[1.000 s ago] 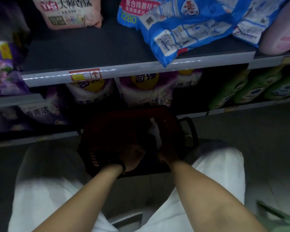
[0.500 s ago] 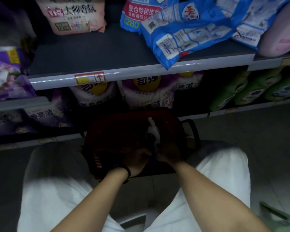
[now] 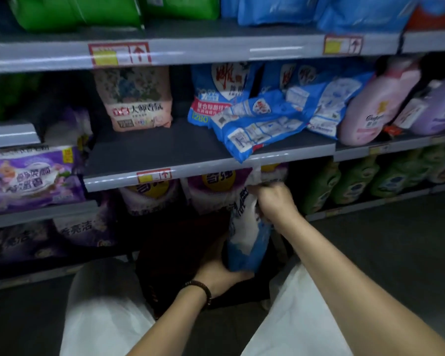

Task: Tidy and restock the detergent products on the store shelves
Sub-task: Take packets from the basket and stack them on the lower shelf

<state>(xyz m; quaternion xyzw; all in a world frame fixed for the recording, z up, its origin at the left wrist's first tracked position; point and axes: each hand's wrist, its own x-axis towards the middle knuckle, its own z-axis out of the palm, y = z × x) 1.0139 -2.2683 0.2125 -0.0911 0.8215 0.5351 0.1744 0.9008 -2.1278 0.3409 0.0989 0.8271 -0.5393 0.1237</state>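
Currently, detergent bag [image 3: 244, 237] is hanging upright over the red basket [image 3: 170, 253], right hand [image 3: 275, 201] gripping its top, left hand [image 3: 220, 273] cupping its base, likely risking a snag on the shelf edge [image 3: 108, 182] just above.

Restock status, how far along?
Looks done: green bottles stand in a row, lower right. In hand: a blue-and-white bag, right hand gripping its top, left hand holding its bottom, above the red basket. Left: toppled blue bags, one overhanging the middle shelf edge, and the bare stretch beside the pink bag.
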